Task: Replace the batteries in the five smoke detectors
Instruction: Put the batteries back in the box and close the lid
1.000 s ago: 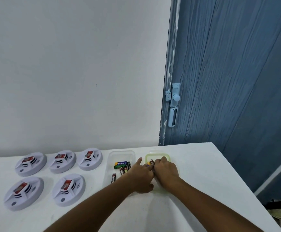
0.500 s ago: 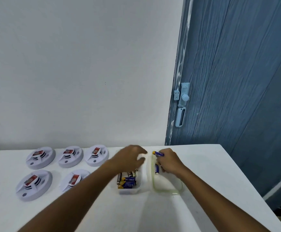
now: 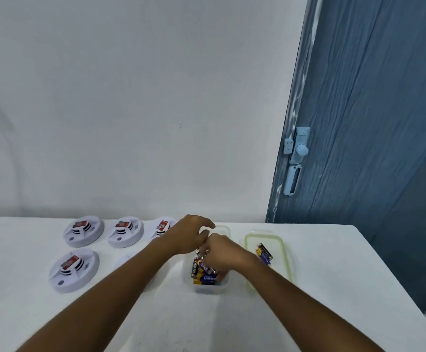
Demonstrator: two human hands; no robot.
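The right hand point(image 3: 223, 252) reaches down into the clear container point(image 3: 208, 285) at lower centre of the frame, its fingers curled in among the loose batteries point(image 3: 203, 271) there. Whether this grip actually pinches a battery cannot be told, since the fingertips are hidden behind the hand itself. The left hand point(image 3: 190, 236) hovers just above and to the upper left of the right one, fingers bent downward over the container's far rim and close against the right hand. What this grip holds, if anything, is also hidden.

The clear container holds several batteries heaped together, black, blue and yellow; the exact count is not readable. Just to its right lies one green-rimmed tray point(image 3: 286, 260), with about two batteries point(image 3: 264, 253) lying side by side on it.

In the left part of the frame, four smoke detectors show plainly on the white tabletop point(image 3: 333, 288): three in a back row point(image 3: 83, 231) point(image 3: 125, 231) point(image 3: 162, 227) and one nearer point(image 3: 74, 270). Each is white and round with a red label on top. A fifth point(image 3: 128, 259) is mostly covered by the left forearm.

Behind the tabletop stands a pale wall point(image 3: 130, 97), and at upper right a blue door point(image 3: 371, 123) with a light blue latch point(image 3: 297, 151).
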